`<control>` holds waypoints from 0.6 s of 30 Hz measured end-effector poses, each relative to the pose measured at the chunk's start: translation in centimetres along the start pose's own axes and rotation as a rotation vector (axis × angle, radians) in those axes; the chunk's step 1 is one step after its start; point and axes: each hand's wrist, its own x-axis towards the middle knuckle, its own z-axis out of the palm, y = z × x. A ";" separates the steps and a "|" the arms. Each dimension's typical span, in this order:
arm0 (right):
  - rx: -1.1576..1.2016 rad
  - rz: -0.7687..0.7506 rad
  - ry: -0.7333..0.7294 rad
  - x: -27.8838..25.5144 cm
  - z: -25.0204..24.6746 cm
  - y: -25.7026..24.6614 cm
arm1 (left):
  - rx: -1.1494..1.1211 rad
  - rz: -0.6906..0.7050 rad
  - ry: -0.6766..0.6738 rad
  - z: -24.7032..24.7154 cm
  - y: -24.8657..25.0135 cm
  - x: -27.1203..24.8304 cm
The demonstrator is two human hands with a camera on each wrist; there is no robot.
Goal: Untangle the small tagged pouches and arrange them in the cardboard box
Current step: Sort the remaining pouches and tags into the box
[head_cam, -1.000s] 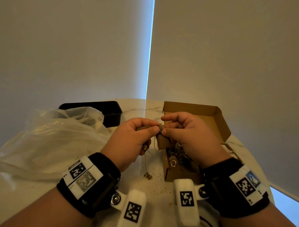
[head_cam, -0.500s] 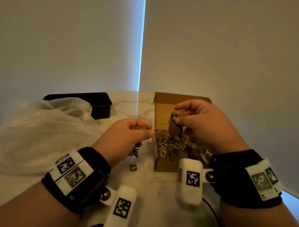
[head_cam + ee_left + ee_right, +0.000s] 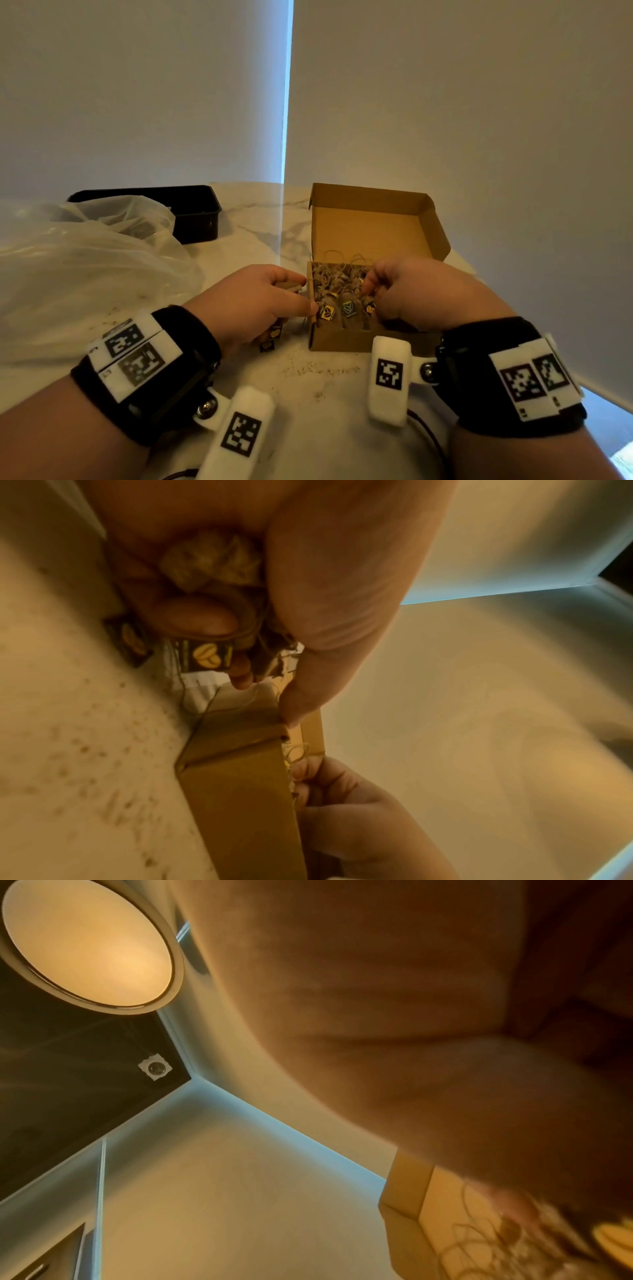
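From the head view, the cardboard box [image 3: 346,337] is seen at twelve o'clock on the desk [image 3: 308,394], pouches [image 3: 337,284] inside. In the left wrist view, a pouch [image 3: 210,561] is clasped in the left hand [image 3: 274,569]. The right hand [image 3: 411,291] is seemingly pinching strings inside the box; snagged threads could drag arranged pouches out.

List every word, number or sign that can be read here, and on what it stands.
No words or numbers can be read.
Pouch tags in the box: yellow leaf-like sign, blue-green sign; any lettering too small.
Tag at the left hand: yellow sign; side print blurred.
Wrist markers: black-and-white codes, no text.
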 end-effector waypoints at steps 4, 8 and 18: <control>-0.051 -0.008 0.013 0.1 0.5 -0.7 | -0.041 -0.012 -0.035 0.0 0.0 0.1; -0.066 -0.003 0.022 0.3 0.5 -1.5 | -0.042 -0.009 -0.039 -0.2 0.0 0.2; -0.130 0.031 -0.095 1.1 -0.5 -3.6 | -0.036 -0.004 -0.010 -0.5 0.1 0.1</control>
